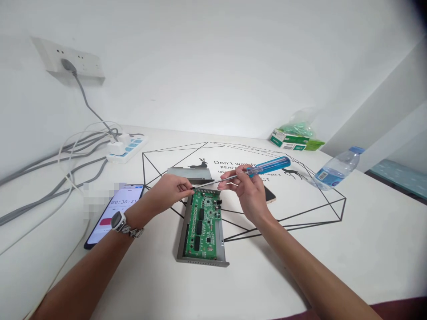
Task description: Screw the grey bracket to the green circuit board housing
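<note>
Green circuit board (203,224) in grey metal tray (202,261) under left hand (165,193), right hand (248,195) clamping blue screwdriver (268,166)

**Readable: timer on phone, slogan on tabletop**
We read 00:30:21 on the phone (115,213) screen. On the tabletop (367,262), the black print (230,163) gives "Don't wai…", "PERFE…", "tak…", "make it" and "…CT", the rest hidden behind the hand and the screwdriver. We see a barcode on the label of the water bottle (336,169), but no legible text. Markings on the green carton (289,140) and circuit board (203,224) are too small for us to read.
</note>
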{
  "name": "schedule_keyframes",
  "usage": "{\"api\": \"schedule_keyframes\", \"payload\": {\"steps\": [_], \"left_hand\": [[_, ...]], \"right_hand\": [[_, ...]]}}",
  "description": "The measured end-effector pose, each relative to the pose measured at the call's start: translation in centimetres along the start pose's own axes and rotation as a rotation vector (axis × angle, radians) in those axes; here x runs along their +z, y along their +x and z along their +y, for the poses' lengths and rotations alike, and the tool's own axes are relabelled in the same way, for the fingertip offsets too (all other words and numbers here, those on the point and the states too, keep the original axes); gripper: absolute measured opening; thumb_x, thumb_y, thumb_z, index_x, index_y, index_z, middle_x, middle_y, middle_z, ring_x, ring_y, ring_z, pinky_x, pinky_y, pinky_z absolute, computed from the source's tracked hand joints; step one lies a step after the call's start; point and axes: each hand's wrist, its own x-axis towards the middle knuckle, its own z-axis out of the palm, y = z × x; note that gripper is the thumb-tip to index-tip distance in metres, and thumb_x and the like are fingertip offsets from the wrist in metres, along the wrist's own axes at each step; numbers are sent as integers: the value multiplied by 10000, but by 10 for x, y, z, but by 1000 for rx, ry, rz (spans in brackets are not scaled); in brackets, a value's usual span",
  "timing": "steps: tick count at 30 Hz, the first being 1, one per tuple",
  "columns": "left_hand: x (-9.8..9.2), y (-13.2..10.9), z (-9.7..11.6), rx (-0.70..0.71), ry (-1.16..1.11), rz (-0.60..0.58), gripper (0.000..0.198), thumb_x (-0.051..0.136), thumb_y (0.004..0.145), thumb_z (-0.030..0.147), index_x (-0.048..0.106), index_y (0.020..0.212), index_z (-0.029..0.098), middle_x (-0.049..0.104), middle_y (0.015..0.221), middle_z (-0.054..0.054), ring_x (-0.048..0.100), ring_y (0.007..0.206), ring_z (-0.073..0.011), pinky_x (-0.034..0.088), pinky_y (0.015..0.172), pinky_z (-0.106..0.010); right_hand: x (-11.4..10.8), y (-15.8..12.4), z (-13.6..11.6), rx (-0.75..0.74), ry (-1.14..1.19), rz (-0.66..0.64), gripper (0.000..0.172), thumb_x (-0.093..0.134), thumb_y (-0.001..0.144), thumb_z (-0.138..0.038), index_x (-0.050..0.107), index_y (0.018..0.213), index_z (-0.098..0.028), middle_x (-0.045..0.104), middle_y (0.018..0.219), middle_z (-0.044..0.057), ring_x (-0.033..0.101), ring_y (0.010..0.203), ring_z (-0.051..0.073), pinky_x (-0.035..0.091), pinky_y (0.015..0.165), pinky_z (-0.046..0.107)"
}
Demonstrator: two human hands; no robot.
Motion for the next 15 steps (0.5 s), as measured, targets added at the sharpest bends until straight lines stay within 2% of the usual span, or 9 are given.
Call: {"api": "schedule_keyframes", "payload": {"steps": [6,10,15], "left_hand": [[1,0,-4,55,67,9,199,663,830,359,730,774,180,748,712,-12,670,649,-153,487,627,-248],[2,-1,-1,50,55,27,173,663,826,327,738,784,177,757,712,-17,678,649,-154,490,633,-244],[3,-1,2,113,73,45,178,646,838,336,753,817,195,773,752,-17,684,669,-165,494,652,-261]], "right_hand": [[0,-1,-4,-31,-39,-1,161,598,929,-325,493,858,-225,718,795,5,712,634,182,610,673,395],[-1,-1,-6,-43,-41,-10,177,591,944,-345,491,870,-219,712,806,16,707,633,178,606,675,392],[-2,0,-8,-47,-59,1,198,586,949,-359,477,860,-220,706,796,17,703,619,176,606,667,390]]}}
